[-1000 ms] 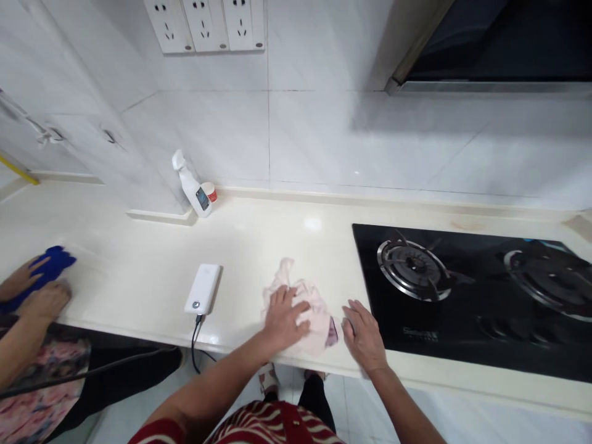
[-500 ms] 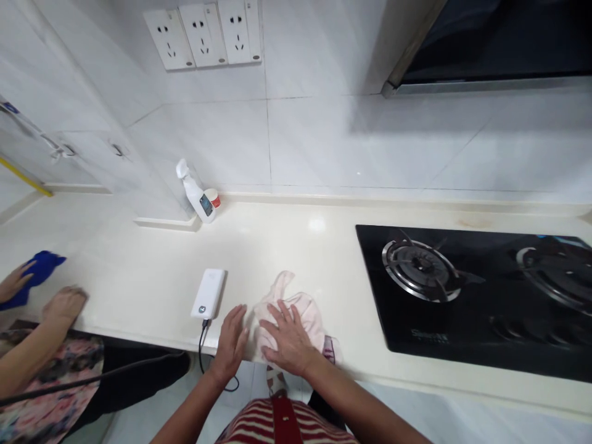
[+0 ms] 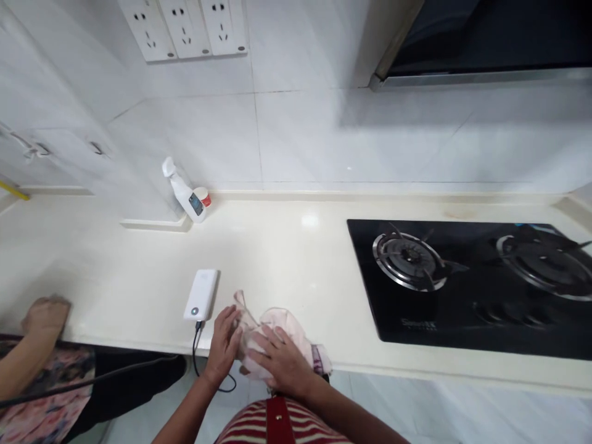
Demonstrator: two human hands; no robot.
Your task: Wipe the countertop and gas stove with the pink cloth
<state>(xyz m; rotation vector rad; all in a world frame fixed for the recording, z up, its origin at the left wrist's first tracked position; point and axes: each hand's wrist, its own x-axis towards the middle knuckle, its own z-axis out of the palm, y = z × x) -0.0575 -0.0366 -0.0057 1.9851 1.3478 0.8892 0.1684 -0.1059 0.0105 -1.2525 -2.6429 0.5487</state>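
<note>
A pale pink cloth (image 3: 289, 324) lies crumpled at the counter's front edge, part of it hanging over. My right hand (image 3: 282, 361) rests flat on top of it, fingers spread. At the cloth's left side is my left hand (image 3: 222, 342), its fingers stretched out and its fingertips against or very near the fabric. A white power bank (image 3: 202, 294) with a black cable (image 3: 195, 351) plugged in lies just left of my left hand. The cable runs down over the edge.
To the right, a black gas hob (image 3: 416, 314) is set into the cream counter (image 3: 287, 259). A white spray bottle (image 3: 187, 197) and a small paper cup (image 3: 203, 196) stand by the wall. Another person's hand (image 3: 46, 316) rests on the counter at left.
The cloth and my right hand have moved toward the counter's front edge and slightly left, closer to my left hand. The other person's blue cloth has left the view.
</note>
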